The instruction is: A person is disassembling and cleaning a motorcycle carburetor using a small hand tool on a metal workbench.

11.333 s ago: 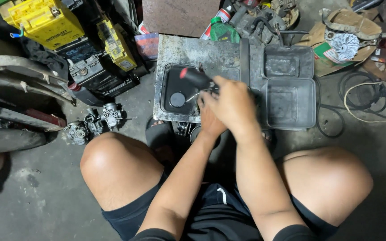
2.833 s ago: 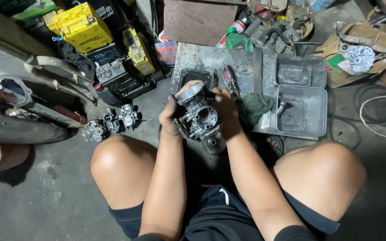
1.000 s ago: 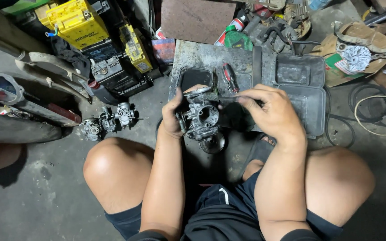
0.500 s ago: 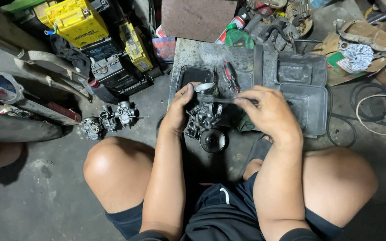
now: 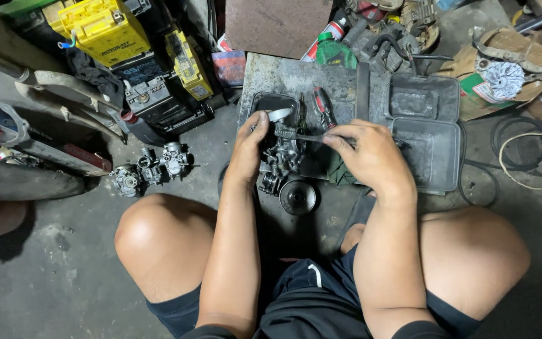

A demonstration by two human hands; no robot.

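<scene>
I squat on a concrete floor over a grey metal carburettor (image 5: 281,157). My left hand (image 5: 248,150) grips its left side and holds it upright above a dark metal tray (image 5: 265,103). My right hand (image 5: 366,157) pinches a thin metal tool (image 5: 308,137) whose tip points left into the top of the carburettor. A round black part (image 5: 298,196) lies on the floor just below the carburettor. A red-handled screwdriver (image 5: 323,107) rests on the grey metal plate (image 5: 296,78) behind my hands.
Two grey plastic trays (image 5: 428,135) sit at the right. Spare carburettors (image 5: 152,168) lie on the floor at the left. Yellow and black batteries (image 5: 105,28) stand at the back left. Cables (image 5: 525,150) coil at the far right. My knees flank the work.
The carburettor has been turned upright in my left hand. My right hand has drawn back to the right and now holds a thin tool against the carburettor's top.
</scene>
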